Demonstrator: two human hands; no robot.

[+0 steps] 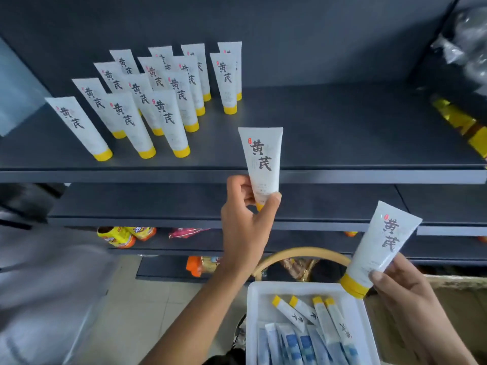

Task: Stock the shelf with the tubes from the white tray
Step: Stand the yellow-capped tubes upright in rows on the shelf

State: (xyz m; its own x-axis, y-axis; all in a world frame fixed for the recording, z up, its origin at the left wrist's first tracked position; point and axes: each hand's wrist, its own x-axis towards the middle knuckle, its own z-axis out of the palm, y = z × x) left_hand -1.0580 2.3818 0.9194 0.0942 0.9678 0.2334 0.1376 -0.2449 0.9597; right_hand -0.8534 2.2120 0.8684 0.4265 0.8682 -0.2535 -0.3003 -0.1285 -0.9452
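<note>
One tube (262,160) is pinched near its cap by the left hand (243,219) at the shelf (342,133) edge, four o'clock of the standing rows (147,101); it should be stood cap-down, label forward. Another tube (382,246) is gripped by the right hand (403,291) above the white tray (251,312).

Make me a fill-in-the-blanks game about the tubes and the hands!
1. Each hand holds ____ tube.
2. The tubes standing on the shelf have ____ caps.
3. The left hand lifts its tube in front of the shelf's ____ edge.
4. The right hand holds its tube above the white ____.

Missing words: one; yellow; front; tray
</note>
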